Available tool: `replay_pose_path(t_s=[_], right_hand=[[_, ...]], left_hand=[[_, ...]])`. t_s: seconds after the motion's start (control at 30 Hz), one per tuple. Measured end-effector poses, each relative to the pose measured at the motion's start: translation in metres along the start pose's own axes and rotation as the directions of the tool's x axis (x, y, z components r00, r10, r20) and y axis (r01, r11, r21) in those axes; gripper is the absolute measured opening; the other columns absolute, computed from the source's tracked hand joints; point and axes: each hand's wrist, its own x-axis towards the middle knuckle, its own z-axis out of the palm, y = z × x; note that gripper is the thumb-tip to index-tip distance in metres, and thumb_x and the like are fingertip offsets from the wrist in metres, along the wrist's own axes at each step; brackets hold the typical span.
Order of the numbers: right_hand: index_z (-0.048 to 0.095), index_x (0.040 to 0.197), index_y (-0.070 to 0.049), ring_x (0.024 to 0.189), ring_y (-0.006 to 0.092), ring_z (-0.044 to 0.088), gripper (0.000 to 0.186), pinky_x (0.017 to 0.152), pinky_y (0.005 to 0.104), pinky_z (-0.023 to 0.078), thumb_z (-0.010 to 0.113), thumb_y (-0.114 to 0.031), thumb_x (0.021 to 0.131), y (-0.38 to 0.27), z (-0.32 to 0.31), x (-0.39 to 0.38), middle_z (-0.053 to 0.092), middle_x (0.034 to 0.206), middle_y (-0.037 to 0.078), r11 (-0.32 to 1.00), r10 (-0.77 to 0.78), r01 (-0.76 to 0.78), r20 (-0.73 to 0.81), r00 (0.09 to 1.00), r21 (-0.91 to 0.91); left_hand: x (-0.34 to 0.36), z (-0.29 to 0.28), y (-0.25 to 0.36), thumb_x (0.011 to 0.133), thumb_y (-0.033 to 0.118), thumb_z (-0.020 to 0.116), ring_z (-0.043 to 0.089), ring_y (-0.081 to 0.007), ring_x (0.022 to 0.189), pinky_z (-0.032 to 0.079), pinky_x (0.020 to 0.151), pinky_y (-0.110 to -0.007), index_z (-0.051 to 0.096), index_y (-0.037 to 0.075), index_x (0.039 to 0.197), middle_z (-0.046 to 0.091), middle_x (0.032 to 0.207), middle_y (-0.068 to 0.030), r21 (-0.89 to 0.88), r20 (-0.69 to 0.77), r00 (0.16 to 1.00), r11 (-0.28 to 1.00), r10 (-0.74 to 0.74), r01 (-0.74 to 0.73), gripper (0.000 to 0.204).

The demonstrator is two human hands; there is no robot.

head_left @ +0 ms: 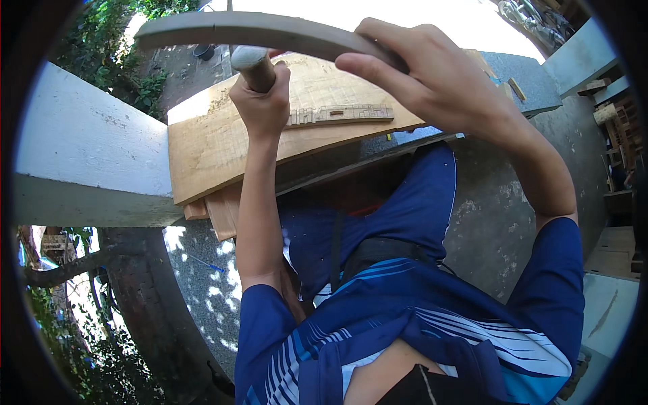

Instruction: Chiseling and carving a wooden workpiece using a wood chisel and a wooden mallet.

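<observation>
My left hand [263,108] is closed round an upright round handle [251,61] with a pale flat top, whose lower end is hidden by the hand and arm. My right hand [432,81] grips the right end of a long, slightly curved grey bar [270,27], raised above that handle and reaching far to the left; whether the two touch I cannot tell. Beneath both hands lies a wide light wooden board [209,162], and on it a narrow carved wooden strip [358,113] with a small slot, just right of my left wrist.
White concrete beams [88,128] flank the board at left and right. A grey stone slab [520,74] is behind its right end. More planks [226,209] lie under it. A tree trunk [135,290], foliage and a dark bucket [202,52] are outside; stacked wood [611,131] stands at the right.
</observation>
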Motion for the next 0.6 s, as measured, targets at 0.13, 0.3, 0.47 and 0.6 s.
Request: replay_pose_path(t_s=[0.13,0.3,0.47,0.6], right_hand=[[0.063,0.109,-0.001,0.056,0.0158,0.060,0.035,0.054,0.0329,0.044,0.053,-0.034,0.109,0.026,0.006,-0.019,0.056,0.064,0.008,0.908,0.136,-0.008,-0.277,0.951,0.419],[0.057,0.097,-0.003,0.043,0.0059,0.045,0.039,0.040,0.0244,0.035,0.051,-0.039,0.109,0.062,0.094,-0.037,0.048,0.060,-0.002,0.445,0.413,-0.292,0.095,0.906,0.847],[0.057,0.096,-0.004,0.043,0.0063,0.047,0.041,0.040,0.0243,0.037,0.053,-0.042,0.108,0.075,0.140,-0.021,0.050,0.062,-0.002,0.338,0.479,-0.411,0.221,0.850,0.847],[0.057,0.095,-0.004,0.044,0.0065,0.047,0.042,0.041,0.0249,0.038,0.052,-0.044,0.107,0.076,0.153,-0.007,0.050,0.062,-0.002,0.295,0.427,-0.373,0.228,0.875,0.879]], left_hand=[[0.002,0.009,0.022,0.091,0.001,0.068,0.053,-0.0015,0.057,0.041,0.055,-0.020,0.073,-0.006,0.104,0.058,0.065,0.0040,-0.037,0.028,0.999,0.999,-0.019,0.020,0.016],[0.003,-0.022,0.025,0.094,0.002,0.060,0.042,-0.0086,0.050,0.036,0.047,-0.027,0.062,-0.007,0.118,0.043,0.059,0.0010,-0.314,-0.050,0.987,0.940,-0.155,0.132,0.026],[0.008,-0.049,0.030,0.095,0.008,0.058,0.041,-0.0092,0.046,0.035,0.043,-0.026,0.060,-0.005,0.115,0.043,0.057,-0.0006,-0.512,-0.154,0.962,0.851,-0.225,0.117,0.024],[0.016,-0.047,0.030,0.094,0.008,0.060,0.042,-0.0095,0.047,0.035,0.042,-0.026,0.061,-0.004,0.116,0.044,0.058,-0.0007,-0.504,-0.172,0.962,0.858,-0.213,0.099,0.025]])
